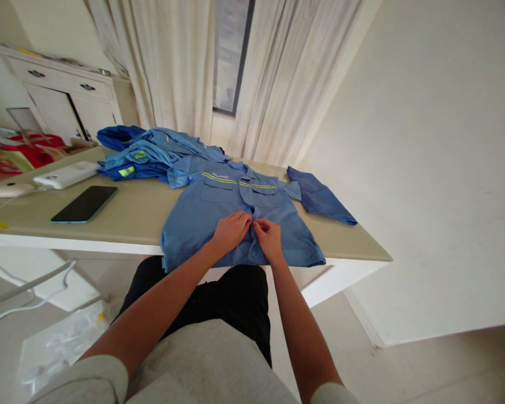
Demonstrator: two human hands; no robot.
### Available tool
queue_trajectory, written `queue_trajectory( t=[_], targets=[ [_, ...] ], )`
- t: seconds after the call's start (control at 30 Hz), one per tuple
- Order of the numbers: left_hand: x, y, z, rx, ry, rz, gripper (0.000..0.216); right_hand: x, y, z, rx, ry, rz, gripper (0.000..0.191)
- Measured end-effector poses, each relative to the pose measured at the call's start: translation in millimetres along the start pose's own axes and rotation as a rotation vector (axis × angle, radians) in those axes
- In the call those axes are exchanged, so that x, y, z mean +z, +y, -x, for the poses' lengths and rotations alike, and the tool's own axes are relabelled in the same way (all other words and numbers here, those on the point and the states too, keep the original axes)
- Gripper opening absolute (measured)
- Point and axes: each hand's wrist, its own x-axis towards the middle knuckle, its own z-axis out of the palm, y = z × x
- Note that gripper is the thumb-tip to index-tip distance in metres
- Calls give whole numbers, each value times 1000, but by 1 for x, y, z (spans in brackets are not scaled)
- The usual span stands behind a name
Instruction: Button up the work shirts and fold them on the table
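Note:
A blue work shirt point(202, 216) with a yellow-green reflective stripe lies front-up on the beige table point(143, 210), its hem hanging over the near edge. My left hand point(231, 230) and my right hand point(269, 238) meet at the shirt's front placket, low on the chest. Both hands pinch the fabric there, fingertips almost touching each other. What exactly sits between the fingertips is too small to see.
A pile of more blue garments point(151, 154) lies at the table's back. A black phone point(85, 203), a white power bank point(65, 174) and a round white device point(10, 189) sit at the left. Curtains point(172, 67) and a white wall stand behind and right.

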Motion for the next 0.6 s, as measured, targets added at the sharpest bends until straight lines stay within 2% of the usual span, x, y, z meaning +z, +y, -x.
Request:
queue_trajectory(
  t=[0.27, 0.37, 0.47, 0.6],
  targets=[
    [1, -1, 0, -19, -4, 31, 16, -5, -4, -2, 109, -97, -220, 27],
    [3, -1, 0, -27, -20, 18, 18, -3, -3, -5, 132, -131, -207, 25],
    [3, -2, -2, -38, -33, 30, 21, -2, -4, -6, 92, -115, -165, 24],
    [5, -10, -5, -37, -32, 193, 19, -1, -5, -6, 69, -84, -129, 24]
  ],
)
